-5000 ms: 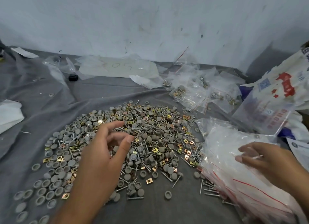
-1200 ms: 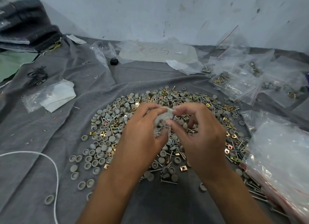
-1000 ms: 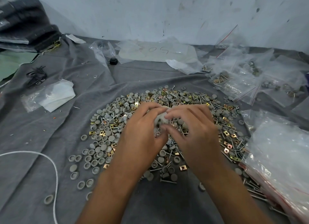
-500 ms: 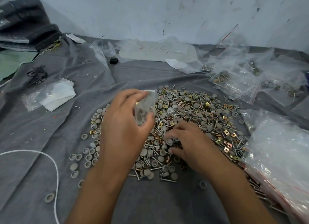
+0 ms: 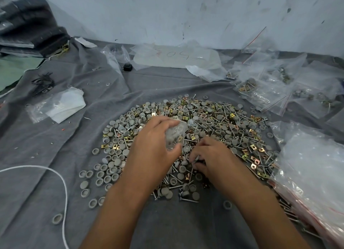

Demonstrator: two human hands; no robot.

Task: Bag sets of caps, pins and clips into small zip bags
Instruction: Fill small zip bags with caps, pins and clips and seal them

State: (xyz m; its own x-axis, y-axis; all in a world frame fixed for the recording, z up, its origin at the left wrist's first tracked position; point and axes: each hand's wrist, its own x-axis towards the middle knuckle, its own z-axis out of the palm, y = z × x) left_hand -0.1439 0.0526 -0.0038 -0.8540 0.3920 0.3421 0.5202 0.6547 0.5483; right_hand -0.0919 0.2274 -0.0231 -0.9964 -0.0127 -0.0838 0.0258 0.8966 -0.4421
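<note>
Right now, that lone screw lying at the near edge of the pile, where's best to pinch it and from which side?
Pinch the screw at mid-shaft, coming straight down from above. It lies flat on the grey cloth, roughly left to right, apart from the pile, with bare cloth on its near side. Fingers should close across the shaft, one behind and one in front; the thin ends probably give less hold.

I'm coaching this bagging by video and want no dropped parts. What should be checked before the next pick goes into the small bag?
1. Left hand grips the small zip bag: ok.
2. Bag mouth open toward the right hand: cannot tell.
3. Right hand pinches a pin from the pile: ok.
4. Set so far complete in the bag: cannot tell.
5. Empty zip bags at the right, beside the pile: ok.
6. Filled bags lie apart from the pile: ok.
</note>
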